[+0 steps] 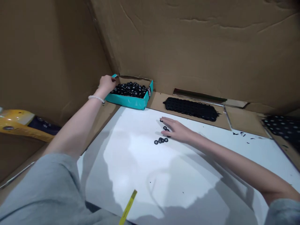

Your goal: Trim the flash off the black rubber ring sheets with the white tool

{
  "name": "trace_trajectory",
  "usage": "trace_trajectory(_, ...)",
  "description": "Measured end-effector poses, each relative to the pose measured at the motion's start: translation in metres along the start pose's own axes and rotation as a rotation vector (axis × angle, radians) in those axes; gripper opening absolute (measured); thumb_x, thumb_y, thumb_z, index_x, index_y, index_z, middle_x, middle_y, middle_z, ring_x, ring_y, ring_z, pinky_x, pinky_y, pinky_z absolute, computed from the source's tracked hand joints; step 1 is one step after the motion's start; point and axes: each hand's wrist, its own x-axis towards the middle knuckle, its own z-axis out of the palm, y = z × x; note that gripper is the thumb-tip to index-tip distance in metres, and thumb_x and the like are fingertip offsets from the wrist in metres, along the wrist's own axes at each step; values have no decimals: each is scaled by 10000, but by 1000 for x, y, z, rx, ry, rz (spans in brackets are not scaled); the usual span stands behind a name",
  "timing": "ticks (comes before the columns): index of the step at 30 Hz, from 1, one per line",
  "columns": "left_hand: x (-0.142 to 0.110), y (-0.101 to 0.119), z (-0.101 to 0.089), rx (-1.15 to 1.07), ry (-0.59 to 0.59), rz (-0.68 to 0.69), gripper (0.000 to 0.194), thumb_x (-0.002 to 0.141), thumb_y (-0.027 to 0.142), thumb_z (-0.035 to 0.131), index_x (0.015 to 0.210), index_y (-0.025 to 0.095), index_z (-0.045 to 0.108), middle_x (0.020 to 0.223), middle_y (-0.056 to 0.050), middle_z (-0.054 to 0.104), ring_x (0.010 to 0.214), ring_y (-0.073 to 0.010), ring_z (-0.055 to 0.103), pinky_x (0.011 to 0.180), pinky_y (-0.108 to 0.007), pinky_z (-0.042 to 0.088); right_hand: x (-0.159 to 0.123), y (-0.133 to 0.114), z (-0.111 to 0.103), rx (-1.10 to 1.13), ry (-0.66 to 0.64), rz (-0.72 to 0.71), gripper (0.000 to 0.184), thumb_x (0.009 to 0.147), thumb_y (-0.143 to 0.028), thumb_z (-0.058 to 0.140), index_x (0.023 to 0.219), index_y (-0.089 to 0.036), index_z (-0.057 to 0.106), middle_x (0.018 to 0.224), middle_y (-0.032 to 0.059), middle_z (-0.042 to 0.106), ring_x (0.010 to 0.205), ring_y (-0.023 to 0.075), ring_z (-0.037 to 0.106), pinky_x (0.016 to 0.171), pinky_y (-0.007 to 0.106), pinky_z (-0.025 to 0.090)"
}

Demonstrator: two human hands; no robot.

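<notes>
Left hand (108, 83) at a shallow teal cardboard box (127, 102) of small round black discs with pale centres (132, 89), right hand (176, 129) over a loose few on the smooth white table (138, 162)
Box at right hand's 10 o'clock, near the tall brown cardboard wall (187, 47), sides presumably keeping the pile together; left fingers bent narrow at its 10 o'clock corner, maybe steadying it, can't tell if they pinch; right thumb and fingers apart, palm down, one disc at the fingertips, more by the thumb; loose discs (160, 140) bunched at its 8 o'clock, likely for easy reach; flat black textured slab (191, 108) at its 1 o'clock, past the table edge, probably out of the hands' way; narrow yellow strip (128, 207) at its 7 o'clock, near the body
</notes>
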Motion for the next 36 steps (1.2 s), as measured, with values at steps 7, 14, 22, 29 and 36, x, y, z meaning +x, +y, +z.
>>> trace_trajectory(7, -71, 71, -12, -123, 91, 45, 268, 889, 143, 524, 1047, 151, 741, 1047, -41, 759, 934, -168, 677, 890, -313, 552, -20, -10, 45, -46, -67, 23, 1172, 751, -777, 614, 1617, -196, 80, 1668, 171, 122, 1548, 370, 69, 1239, 561, 172)
trace_trajectory(14, -142, 112, -10, -146, 64, 168, 239, 916, 238, 492, 954, 231, 728, 996, -49, 748, 1010, -240, 648, 955, -393, 504, 16, -5, 42, -219, 47, -44, 654, 917, -627, 506, 1456, -258, 465, 1531, 166, 378, 1420, 405, 273, 1142, 594, 251)
trace_trajectory(22, -187, 105, 2, -311, -75, 644, 248, 905, 100, 513, 949, 200, 737, 910, -61, 760, 915, -212, 637, 847, -388, 532, 5, -13, 40, -432, 44, -90, 233, 925, -211, 467, 1067, -153, 641, 1047, 131, 644, 932, 251, 503, 835, 357, 401)
trace_trajectory(29, -196, 99, 3, -297, -115, 654, 264, 919, 84, 504, 1005, 183, 733, 928, -76, 753, 910, -218, 621, 822, -391, 541, 0, -12, 34, -450, 3, 16, 263, 933, -287, 473, 776, -172, 649, 815, 61, 673, 739, 167, 571, 584, 284, 240)
trace_trajectory(36, -199, 91, 12, -271, -251, 672, 317, 951, 113, 443, 1067, 186, 729, 948, -92, 737, 949, -217, 612, 843, -377, 549, 29, 0, 9, -151, 171, -22, 432, 961, -331, 430, 560, -178, 472, 513, -13, 448, 515, 102, 390, 575, 272, 237)
